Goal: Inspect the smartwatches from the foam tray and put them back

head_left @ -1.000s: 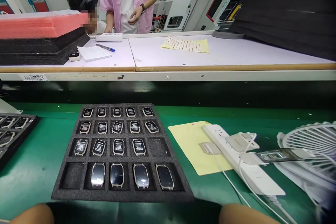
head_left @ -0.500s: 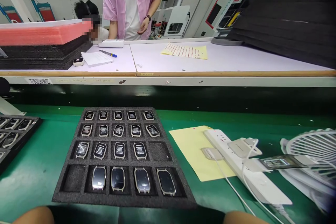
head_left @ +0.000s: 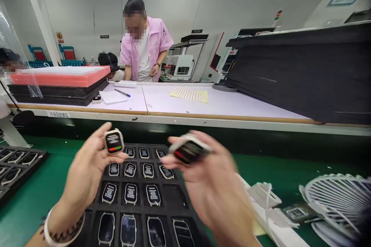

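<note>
Black foam tray (head_left: 174, 196) sits below and between both hands, cells holding watches (head_left: 131, 193); rows ahead of the wrists show pale text, the row nearest them mostly dark screens. Left hand (head_left: 84, 173) is pinched on a pale-cased watch (head_left: 114, 141), digits above and below it, screen toward the wearer, text over a red and green strip. White bangle (head_left: 50, 227) and dark beaded bracelet (head_left: 66, 234) on that wrist. Right hand (head_left: 214, 185) grips a second watch (head_left: 189, 151), tilted, some red low on its screen; motion blur there, so exact finger contact is hard to tell. Both held watches up off the tray, well apart.

Outward of the right hand: white power strip (head_left: 285, 237), partly hidden by the forearm, adapter (head_left: 264, 194) on it, then white fan (head_left: 337, 197). Outward of the left hand: another tray (head_left: 32, 170) with watches, same green mat (head_left: 255, 166). Beyond both hands, pale shelf (head_left: 162, 102): past the left, pink foam (head_left: 93, 78) on dark sheets, paper pad (head_left: 113, 98), pen (head_left: 122, 92); past the right, dotted yellow sheet (head_left: 189, 94), then black cloth (head_left: 304, 73) farther outward. Co-worker (head_left: 159, 38) in pink shirt stands behind the shelf, ahead of the hands, head lowered.
</note>
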The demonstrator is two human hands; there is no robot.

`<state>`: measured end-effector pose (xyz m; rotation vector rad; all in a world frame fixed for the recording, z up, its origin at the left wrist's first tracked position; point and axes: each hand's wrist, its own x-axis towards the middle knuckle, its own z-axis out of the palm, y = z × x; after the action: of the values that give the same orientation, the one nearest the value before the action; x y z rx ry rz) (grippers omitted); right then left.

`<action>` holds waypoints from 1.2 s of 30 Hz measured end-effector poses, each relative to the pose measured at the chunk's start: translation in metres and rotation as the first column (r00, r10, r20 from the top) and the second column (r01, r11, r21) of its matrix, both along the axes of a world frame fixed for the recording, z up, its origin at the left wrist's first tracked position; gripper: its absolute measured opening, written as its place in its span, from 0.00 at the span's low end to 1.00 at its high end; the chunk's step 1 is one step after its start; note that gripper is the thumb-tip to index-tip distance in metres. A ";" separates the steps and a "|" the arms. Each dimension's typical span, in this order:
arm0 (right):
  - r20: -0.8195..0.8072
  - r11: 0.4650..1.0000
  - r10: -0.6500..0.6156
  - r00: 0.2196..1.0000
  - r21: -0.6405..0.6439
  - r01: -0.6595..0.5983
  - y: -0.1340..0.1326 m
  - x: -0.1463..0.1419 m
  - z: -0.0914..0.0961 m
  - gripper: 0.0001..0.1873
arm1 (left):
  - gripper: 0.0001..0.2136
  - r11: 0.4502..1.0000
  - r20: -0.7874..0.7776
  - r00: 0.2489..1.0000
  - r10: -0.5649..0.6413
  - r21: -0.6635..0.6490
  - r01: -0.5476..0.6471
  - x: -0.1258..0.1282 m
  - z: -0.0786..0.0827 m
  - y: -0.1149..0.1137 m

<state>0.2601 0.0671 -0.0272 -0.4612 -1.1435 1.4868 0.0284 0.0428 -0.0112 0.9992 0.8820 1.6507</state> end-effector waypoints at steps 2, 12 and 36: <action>-0.014 0.995 0.067 0.998 -0.075 -0.068 0.008 -0.016 -0.008 0.22 | 0.29 0.986 -0.090 0.988 -0.124 -0.122 0.113 0.014 -0.005 0.013; -0.041 0.925 0.257 0.966 -0.280 -0.257 0.030 -0.028 -0.029 0.26 | 0.26 0.977 -0.385 0.902 -0.194 -0.159 0.142 0.021 -0.029 0.022; 0.088 0.970 0.150 0.985 -0.206 -0.129 0.035 -0.031 -0.036 0.20 | 0.19 0.976 -0.375 0.901 -0.215 -0.095 0.194 0.023 -0.038 0.026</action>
<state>0.2295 0.1019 -0.0627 -0.6117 -1.1309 1.7275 0.0509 0.0692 -0.0495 1.3566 1.0330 1.2647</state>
